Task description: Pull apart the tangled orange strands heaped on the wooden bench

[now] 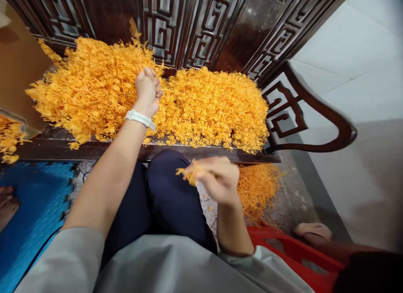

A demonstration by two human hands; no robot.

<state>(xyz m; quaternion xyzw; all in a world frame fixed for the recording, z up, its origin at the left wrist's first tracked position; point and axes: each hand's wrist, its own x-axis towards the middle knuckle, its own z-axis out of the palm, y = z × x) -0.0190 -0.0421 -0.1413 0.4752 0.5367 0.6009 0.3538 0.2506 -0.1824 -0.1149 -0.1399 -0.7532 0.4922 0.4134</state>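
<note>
Across the dark surface point(56, 153) before us stretch the left pile point(94, 87) and right pile point(214, 104) of orange strands. Our left hand point(147, 89), nearer them, curls at the left pile, grip unclear; our right hand point(222, 177) pinches an orange tuft point(191, 174) by our right knee point(168, 188).

Using the right knee point(168, 171) as the reference: left arm point(118, 171) runs past it on the left, reaching well out beyond it. Left hand point(147, 88) has its back up and fingers curled in, can't tell how tightly. Right forearm point(233, 228) sits right of the knee, pulled in close, and the right hand point(222, 175) is kinda blurry, thumb and fingers pinched.
</note>
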